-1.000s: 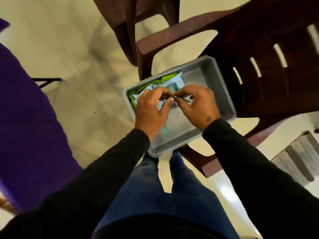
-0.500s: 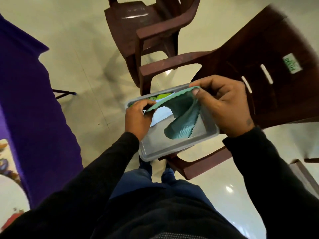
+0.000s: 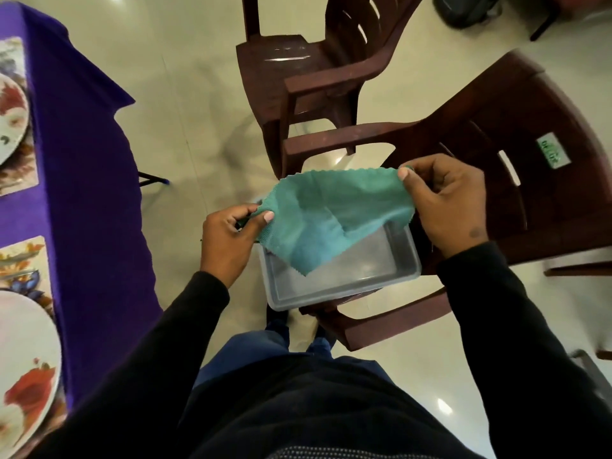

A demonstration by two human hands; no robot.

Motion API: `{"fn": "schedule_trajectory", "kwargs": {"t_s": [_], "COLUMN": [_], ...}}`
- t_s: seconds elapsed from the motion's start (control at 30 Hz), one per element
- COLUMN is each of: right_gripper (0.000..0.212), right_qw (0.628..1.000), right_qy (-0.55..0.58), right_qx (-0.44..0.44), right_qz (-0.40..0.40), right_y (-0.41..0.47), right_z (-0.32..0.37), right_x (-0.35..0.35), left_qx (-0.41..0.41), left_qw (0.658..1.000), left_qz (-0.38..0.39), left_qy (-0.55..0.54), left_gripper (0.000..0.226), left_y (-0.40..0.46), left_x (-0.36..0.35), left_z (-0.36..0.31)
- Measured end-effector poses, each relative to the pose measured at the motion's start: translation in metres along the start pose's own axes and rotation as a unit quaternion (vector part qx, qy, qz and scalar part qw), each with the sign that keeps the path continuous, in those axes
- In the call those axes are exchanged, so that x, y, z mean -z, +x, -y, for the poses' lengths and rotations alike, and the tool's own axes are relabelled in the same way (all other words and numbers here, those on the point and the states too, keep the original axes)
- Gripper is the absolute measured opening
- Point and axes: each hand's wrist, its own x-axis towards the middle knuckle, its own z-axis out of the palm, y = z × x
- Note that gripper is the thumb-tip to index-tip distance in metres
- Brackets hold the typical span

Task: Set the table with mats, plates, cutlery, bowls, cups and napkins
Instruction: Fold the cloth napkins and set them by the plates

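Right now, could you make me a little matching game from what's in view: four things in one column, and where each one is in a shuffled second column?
Things:
1. teal napkin
2. grey tray
3. floral plate
4. left hand

Places or states:
A. on the purple-clothed table
B. stretched between two hands
C. resting on the brown chair
D. pinching the napkin's left corner

Pairs: 1-B, 2-C, 3-A, 4-D

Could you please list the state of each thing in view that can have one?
Teal napkin: unfolded, held up above the tray, one corner hanging down.
Left hand: pinching the napkin's left edge.
Right hand: pinching its top right corner.
Grey tray: on the near chair, its visible part bare.
Plates: laid on floral mats.
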Motion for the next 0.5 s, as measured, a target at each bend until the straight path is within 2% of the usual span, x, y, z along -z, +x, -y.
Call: {"fn": "schedule_trajectory", "kwargs": {"t_s": [0.13,0.3,0.43,0.5], "right_gripper": [0.008,0.016,0.012,0.008], "right_qw": [0.999,0.987,0.964,0.962], "right_qy": [0.028,0.126,0.225,0.231], "right_qx": [-0.023,-0.03,-0.073,-0.098], "right_qz": [0.017,0.098,0.119,0.108], "right_y": [-0.003,-0.004,-0.002,0.0], "right_z": [-0.006,0.005,0.008,0.004], "right_x": [0.014,0.036,0.038,0.031], "left_qx": [-0.007,-0.004,-0.002,0.005], "left_qw": [1.0,0.999,1.0,1.0], "left_qz": [-0.013,-0.028,-0.011,-0.008], "left_qy": [0.005,-0.027,-0.026,-0.017], "left_gripper": [0.013,0.013,0.012,0.014], "left_y": [-0.007,-0.013,-0.014,-0.015], "left_x": [0.022,0.058,0.071,0.07], "left_z": [-0.013,-0.026,-0.03,-0.03]}}
